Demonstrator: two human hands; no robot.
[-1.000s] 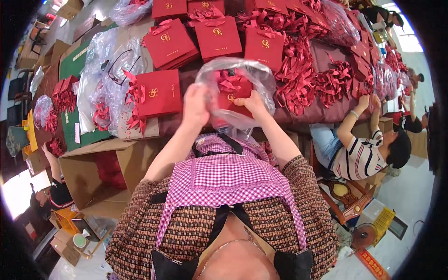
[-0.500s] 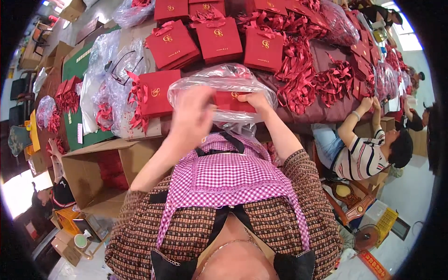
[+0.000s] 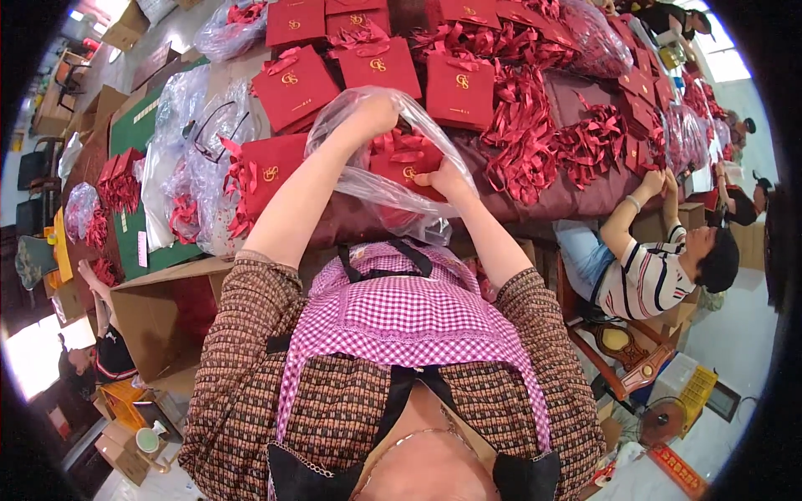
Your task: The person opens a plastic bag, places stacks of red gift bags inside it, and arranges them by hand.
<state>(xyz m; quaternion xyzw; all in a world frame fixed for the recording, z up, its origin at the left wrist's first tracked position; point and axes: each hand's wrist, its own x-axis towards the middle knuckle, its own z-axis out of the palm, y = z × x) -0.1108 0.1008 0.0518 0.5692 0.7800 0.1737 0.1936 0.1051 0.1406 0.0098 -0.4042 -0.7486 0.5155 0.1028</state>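
A clear plastic bag lies open before me at the table's near edge. Inside its mouth sits a red gift bag with ribbon handles and gold print, perhaps one of a stack. My right hand grips the gift bag's right side, thumb on its front face. Reaching over to the bag's far rim, my left hand is closed with its fingers curled at the plastic; the fingertips are partly hidden. A stack of red gift bags lies just left of the plastic bag, its ribbons spilling leftward.
More red gift bags stand in stacks farther back. Heaps of red ribbon lie to the right. Eyeglasses rest on plastic at left. An open cardboard box stands at lower left. A person in a striped shirt works at right.
My left hand has moved away from me to the plastic bag's far rim. The bag's mouth is now spread wider, uncovering more of the red gift bag. My right hand keeps its grip.
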